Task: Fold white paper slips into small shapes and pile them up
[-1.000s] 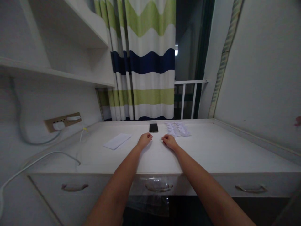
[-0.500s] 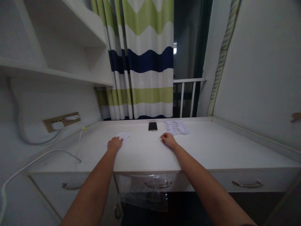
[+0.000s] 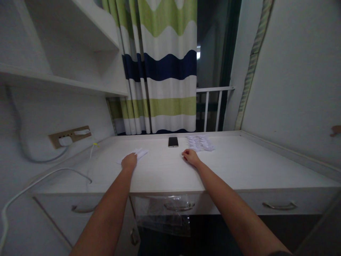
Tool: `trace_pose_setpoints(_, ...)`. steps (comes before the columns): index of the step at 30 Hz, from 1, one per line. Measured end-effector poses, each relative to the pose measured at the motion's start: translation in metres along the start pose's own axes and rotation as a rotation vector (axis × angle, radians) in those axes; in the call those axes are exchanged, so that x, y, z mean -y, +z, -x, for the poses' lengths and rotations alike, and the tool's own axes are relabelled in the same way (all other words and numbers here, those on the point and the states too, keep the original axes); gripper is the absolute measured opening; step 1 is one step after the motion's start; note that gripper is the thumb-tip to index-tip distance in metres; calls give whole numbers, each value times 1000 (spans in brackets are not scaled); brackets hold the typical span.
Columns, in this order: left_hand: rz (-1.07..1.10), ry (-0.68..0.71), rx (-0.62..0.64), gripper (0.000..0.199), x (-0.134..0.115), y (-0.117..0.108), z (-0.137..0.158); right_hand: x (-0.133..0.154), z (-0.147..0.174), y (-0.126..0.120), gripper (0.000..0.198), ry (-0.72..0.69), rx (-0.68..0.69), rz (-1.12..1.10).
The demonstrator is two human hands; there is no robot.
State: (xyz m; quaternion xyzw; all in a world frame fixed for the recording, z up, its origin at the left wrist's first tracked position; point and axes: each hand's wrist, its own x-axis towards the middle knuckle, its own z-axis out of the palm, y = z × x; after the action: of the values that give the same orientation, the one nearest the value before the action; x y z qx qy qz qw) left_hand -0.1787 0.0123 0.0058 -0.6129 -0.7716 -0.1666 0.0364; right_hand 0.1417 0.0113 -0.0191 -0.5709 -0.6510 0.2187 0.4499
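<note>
My left hand [image 3: 129, 160] is on the left half of the desk, its fingers curled over thin white paper sheets [image 3: 142, 153]. The sheets stick out on both sides of the hand, and a raised edge shows by the fingertips. To the right, my right hand [image 3: 190, 156] rests on the desk with fingers curled in; nothing shows in it. Just behind it lie several crumpled or twisted white paper pieces [image 3: 201, 143], set close together in rows. A dark phone [image 3: 173, 142] lies flat between the hands, farther back.
The white desk [image 3: 160, 174] has drawers with metal handles, and a clear plastic bag [image 3: 165, 217] hangs at the middle one. A white cable [image 3: 53, 174] crosses the left side, below a wall socket [image 3: 70, 137]. A shelf [image 3: 66, 85] overhangs the left; a striped curtain [image 3: 170, 89] hangs behind.
My left hand's fingers have curled in on the paper, whose near edge has lifted. My right hand has stayed in place. The view has shifted very slightly.
</note>
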Motion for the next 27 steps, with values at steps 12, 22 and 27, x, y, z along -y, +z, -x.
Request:
trace_pose_setpoints(12, 1062, 99, -115, 30, -74, -10, -8, 1, 0, 4, 14, -33, 9, -21)
trace_pose_setpoints(22, 1795, 94, 679, 36, -169, 14, 35, 20, 4, -6, 17, 55, 19, -552)
trace_pose_setpoints(27, 1790, 59, 766, 44, -165, 21, 39, 16, 4, -8, 16, 72, 13, -521)
